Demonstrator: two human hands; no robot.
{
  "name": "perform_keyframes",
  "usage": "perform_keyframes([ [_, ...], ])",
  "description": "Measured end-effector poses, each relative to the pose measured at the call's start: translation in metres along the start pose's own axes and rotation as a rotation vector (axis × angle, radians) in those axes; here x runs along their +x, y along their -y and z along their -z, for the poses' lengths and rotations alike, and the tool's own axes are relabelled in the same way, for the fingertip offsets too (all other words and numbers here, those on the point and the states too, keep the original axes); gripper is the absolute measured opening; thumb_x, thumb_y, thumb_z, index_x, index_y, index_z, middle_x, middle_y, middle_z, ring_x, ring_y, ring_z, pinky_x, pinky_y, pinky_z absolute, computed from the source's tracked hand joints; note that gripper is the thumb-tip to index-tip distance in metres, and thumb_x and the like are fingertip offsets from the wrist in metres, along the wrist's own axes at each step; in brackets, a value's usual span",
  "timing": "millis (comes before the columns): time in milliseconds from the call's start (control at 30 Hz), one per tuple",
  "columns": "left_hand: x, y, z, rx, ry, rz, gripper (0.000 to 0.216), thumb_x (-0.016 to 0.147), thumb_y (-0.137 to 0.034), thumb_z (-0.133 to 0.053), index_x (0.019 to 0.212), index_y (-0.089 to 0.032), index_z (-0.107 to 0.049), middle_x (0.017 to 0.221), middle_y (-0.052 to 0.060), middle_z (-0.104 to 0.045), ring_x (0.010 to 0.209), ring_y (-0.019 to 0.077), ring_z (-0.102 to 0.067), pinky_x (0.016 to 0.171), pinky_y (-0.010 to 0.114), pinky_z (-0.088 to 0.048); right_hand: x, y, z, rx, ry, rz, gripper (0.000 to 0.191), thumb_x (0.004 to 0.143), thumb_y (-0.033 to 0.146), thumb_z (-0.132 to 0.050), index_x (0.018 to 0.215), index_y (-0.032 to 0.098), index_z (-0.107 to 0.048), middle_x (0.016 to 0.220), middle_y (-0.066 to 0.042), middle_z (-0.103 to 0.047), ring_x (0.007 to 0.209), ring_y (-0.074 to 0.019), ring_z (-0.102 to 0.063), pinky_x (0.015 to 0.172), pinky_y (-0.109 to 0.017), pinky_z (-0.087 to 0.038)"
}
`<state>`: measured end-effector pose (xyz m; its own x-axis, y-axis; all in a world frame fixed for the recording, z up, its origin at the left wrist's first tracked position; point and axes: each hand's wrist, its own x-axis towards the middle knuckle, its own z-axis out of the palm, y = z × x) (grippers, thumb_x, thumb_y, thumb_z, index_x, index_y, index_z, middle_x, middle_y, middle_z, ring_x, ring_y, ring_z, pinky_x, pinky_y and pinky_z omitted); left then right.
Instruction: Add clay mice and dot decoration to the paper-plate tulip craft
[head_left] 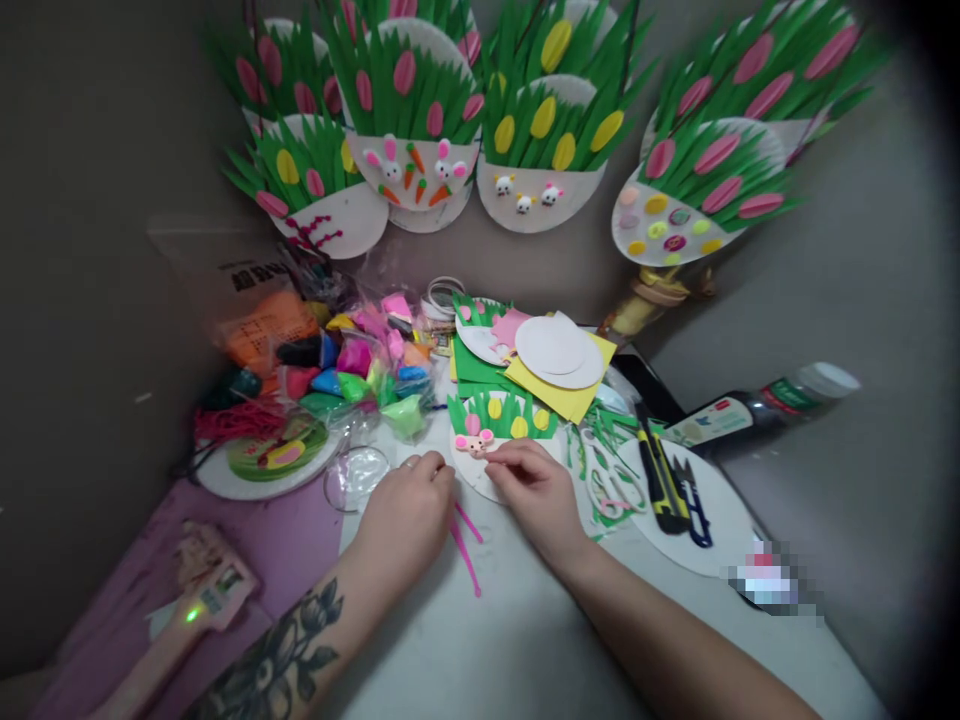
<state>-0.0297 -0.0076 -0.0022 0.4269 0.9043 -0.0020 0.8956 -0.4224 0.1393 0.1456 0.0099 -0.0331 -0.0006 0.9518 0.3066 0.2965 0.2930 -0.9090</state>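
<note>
A paper-plate craft with green foam grass, yellow tulips and a small pink mouse figure lies on the white table in front of me. My left hand rests beside it with fingers curled and pinched; what it holds is too small to name. My right hand lies on the plate's lower edge, fingertips pressed together close to the pink mouse. Thin pink strips lie on the table between my two hands.
Finished plate crafts hang on the wall behind. Bags of coloured clay sit at left, foam sheets and white discs behind the plate. A yellow utility knife, snips, scissors and a dark bottle lie at right; a glue gun at left.
</note>
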Motion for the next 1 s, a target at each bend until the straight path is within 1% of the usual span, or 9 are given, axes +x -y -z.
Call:
perform_keyframes([
  [100, -0.001, 0.002, -0.005, 0.017, -0.021, 0.009, 0.024, 0.087, -0.009, -0.044, 0.099, -0.016, -0.063, 0.096, 0.008, -0.062, 0.083, 0.0225, -0.059, 0.067, 0.033, -0.048, -0.002, -0.007, -0.003, -0.292, 0.084, 0.256, 0.013, 0.083, 0.019, -0.061, 0.088, 0.024, -0.072, 0.084, -0.005, -0.068, 0.086, -0.0192, -0.06, 0.078, -0.034, -0.048],
  [133, -0.001, 0.002, -0.005, 0.018, -0.028, -0.002, 0.025, 0.086, -0.009, -0.044, 0.101, -0.015, -0.063, 0.096, 0.008, -0.062, 0.084, 0.0228, -0.059, 0.068, 0.034, -0.048, -0.003, -0.009, -0.004, -0.377, 0.112, 0.313, 0.015, 0.084, 0.018, -0.059, 0.09, 0.024, -0.071, 0.085, -0.006, -0.069, 0.087, -0.0197, -0.06, 0.078, -0.035, -0.048],
  [200, -0.002, 0.002, -0.006, 0.007, -0.044, -0.025, 0.027, 0.086, -0.009, -0.045, 0.106, -0.015, -0.062, 0.099, 0.008, -0.063, 0.086, 0.0233, -0.058, 0.069, 0.034, -0.048, -0.005, -0.014, -0.005, -0.528, 0.162, 0.362, 0.016, 0.086, 0.017, -0.057, 0.093, 0.023, -0.071, 0.089, -0.006, -0.07, 0.089, -0.0206, -0.058, 0.079, -0.035, -0.047],
  [267, -0.004, 0.002, -0.006, -0.019, -0.063, -0.032, 0.028, 0.086, -0.009, -0.046, 0.108, -0.016, -0.062, 0.101, 0.008, -0.063, 0.086, 0.0234, -0.058, 0.069, 0.035, -0.049, -0.005, -0.015, -0.007, -0.643, 0.195, 0.366, 0.017, 0.087, 0.018, -0.055, 0.092, 0.023, -0.071, 0.09, -0.006, -0.069, 0.088, -0.0212, -0.057, 0.078, -0.035, -0.046],
  [367, -0.007, 0.005, -0.007, -0.048, -0.105, -0.017, 0.029, 0.086, -0.01, -0.044, 0.107, -0.017, -0.062, 0.101, 0.008, -0.063, 0.087, 0.0226, -0.058, 0.07, 0.034, -0.049, -0.004, -0.015, -0.01, -0.738, 0.221, 0.348, 0.016, 0.087, 0.017, -0.055, 0.089, 0.022, -0.071, 0.089, -0.007, -0.068, 0.088, -0.0218, -0.055, 0.077, -0.034, -0.045],
  [500, -0.01, 0.01, -0.008, -0.073, -0.163, 0.011, 0.029, 0.087, -0.01, -0.042, 0.105, -0.018, -0.064, 0.1, 0.007, -0.064, 0.086, 0.0225, -0.058, 0.069, 0.035, -0.05, -0.002, -0.012, -0.014, -0.804, 0.21, 0.317, 0.016, 0.087, 0.018, -0.056, 0.082, 0.022, -0.071, 0.084, -0.007, -0.065, 0.088, -0.0226, -0.053, 0.075, -0.033, -0.044],
  [600, -0.011, 0.012, -0.008, -0.096, -0.176, 0.017, 0.029, 0.086, -0.01, -0.042, 0.104, -0.018, -0.064, 0.099, 0.007, -0.064, 0.086, 0.0221, -0.058, 0.071, 0.035, -0.05, -0.001, -0.009, -0.016, -0.846, 0.207, 0.304, 0.018, 0.086, 0.018, -0.056, 0.078, 0.022, -0.071, 0.082, -0.008, -0.063, 0.086, -0.0226, -0.053, 0.072, -0.033, -0.043],
  [767, -0.011, 0.012, -0.006, -0.128, -0.182, 0.02, 0.029, 0.086, -0.01, -0.043, 0.104, -0.018, -0.064, 0.098, 0.007, -0.064, 0.087, 0.0221, -0.058, 0.072, 0.035, -0.051, 0.0, -0.005, -0.019, -0.918, 0.214, 0.278, 0.016, 0.085, 0.018, -0.058, 0.077, 0.023, -0.071, 0.081, -0.008, -0.062, 0.084, -0.0229, -0.052, 0.069, -0.032, -0.042],
  [1000, -0.011, 0.015, -0.006, -0.141, -0.197, 0.022, 0.028, 0.086, -0.01, -0.043, 0.102, -0.018, -0.065, 0.096, 0.007, -0.064, 0.086, 0.0219, -0.058, 0.072, 0.035, -0.05, 0.002, 0.001, -0.02, -0.978, 0.244, 0.301, 0.016, 0.084, 0.016, -0.059, 0.077, 0.023, -0.071, 0.081, -0.008, -0.063, 0.081, -0.0234, -0.05, 0.068, -0.033, -0.04],
])
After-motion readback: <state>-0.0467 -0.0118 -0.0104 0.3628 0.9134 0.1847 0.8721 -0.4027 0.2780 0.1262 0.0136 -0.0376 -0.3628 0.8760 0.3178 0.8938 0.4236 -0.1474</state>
